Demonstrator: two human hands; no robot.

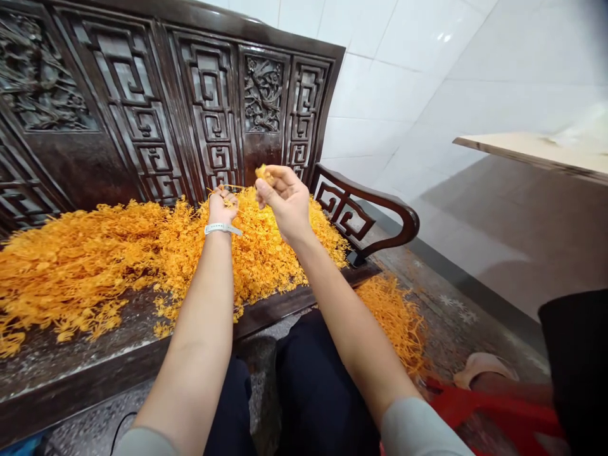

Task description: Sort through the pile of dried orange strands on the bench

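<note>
My left hand [222,205], with a white band on its wrist, is closed on a thin orange stalk [234,187] that stretches toward my right hand. My right hand [283,197] is raised beside it, thumb and fingers pinched on a small orange tuft [263,173]. Both hands hover over a big heap of orange stringy sprigs [142,253] spread across the seat of a dark carved wooden bench [71,373].
A second pile of orange sprigs [394,316] lies on the floor right of the bench's curved armrest [380,209]. Another person's foot [479,367] and dark clothing [574,361] sit at lower right by something red [494,411]. A pale tabletop [532,152] juts in at right.
</note>
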